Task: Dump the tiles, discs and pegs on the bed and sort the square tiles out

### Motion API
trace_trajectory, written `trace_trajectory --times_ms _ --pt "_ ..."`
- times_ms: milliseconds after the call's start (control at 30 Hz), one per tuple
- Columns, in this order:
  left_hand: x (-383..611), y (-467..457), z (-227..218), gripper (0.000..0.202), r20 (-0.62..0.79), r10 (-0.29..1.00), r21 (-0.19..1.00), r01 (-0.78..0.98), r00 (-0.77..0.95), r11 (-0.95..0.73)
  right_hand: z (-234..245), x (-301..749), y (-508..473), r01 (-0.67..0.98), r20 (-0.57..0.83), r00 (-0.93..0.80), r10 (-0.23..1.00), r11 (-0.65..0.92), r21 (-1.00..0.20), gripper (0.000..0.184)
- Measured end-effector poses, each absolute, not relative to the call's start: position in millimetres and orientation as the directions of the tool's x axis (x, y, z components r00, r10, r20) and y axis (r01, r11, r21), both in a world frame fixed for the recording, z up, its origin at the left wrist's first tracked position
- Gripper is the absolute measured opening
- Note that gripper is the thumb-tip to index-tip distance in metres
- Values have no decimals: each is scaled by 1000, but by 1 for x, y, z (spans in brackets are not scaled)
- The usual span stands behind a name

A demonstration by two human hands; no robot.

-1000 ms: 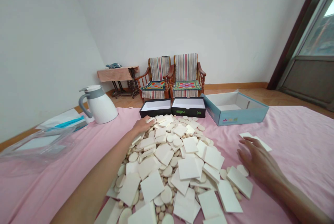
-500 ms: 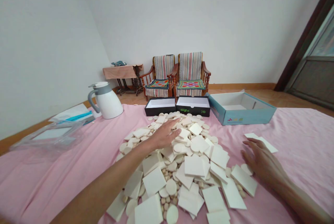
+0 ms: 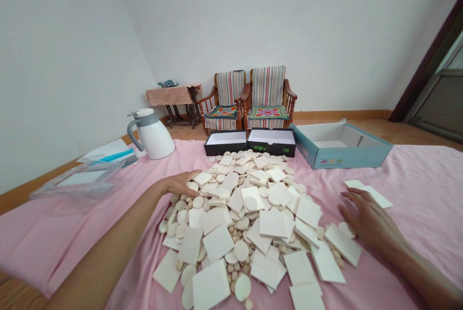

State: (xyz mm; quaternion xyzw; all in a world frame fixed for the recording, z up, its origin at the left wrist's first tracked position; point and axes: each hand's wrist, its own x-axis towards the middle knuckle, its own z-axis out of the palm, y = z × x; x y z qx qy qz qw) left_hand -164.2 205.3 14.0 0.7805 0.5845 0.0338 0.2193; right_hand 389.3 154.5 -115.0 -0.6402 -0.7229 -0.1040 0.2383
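A heap of pale wooden pieces (image 3: 249, 204) is spread over a pink cloth, with squares, round discs and small beads mixed together. My left hand (image 3: 180, 184) lies at the upper left edge of the heap. Its fingers are stretched and apart, touching the discs there, with nothing visible in its grasp. On the other side, my right hand (image 3: 369, 218) rests open on the cloth. Just beyond its fingertips lie flat square tiles (image 3: 378, 196), and a round disc (image 3: 346, 229) sits close to the palm.
Two black open boxes (image 3: 226, 148) stand behind the heap, next to a larger light-blue open box (image 3: 354, 158). At the left are a white and grey jug (image 3: 155, 136) and clear plastic packaging (image 3: 72, 187). Two wooden armchairs (image 3: 267, 93) stand beyond the cloth.
My left hand has moved from the top middle of the heap to its left edge. My right hand stays beside the square tiles. The view has shifted slightly.
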Motion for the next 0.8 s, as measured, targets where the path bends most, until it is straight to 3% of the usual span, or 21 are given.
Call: trace_trajectory --times_ms 333,433,567,667,800 --pt "-77 220 13 81 7 886 467 782 463 -412 -102 381 150 959 488 -50 871 179 -221 40" --pt "-56 212 21 84 61 845 575 673 531 -464 -79 360 149 940 535 -81 841 242 -239 36" --pt "-73 192 33 74 169 900 698 596 402 -398 -34 301 153 861 569 -197 799 418 -289 32" --pt "-112 168 41 57 115 952 641 711 284 -290 -4 239 161 730 531 -370 762 592 -342 26" --pt "-153 120 49 53 -151 923 422 868 353 -263 22 157 169 548 423 -599 680 733 -402 26"
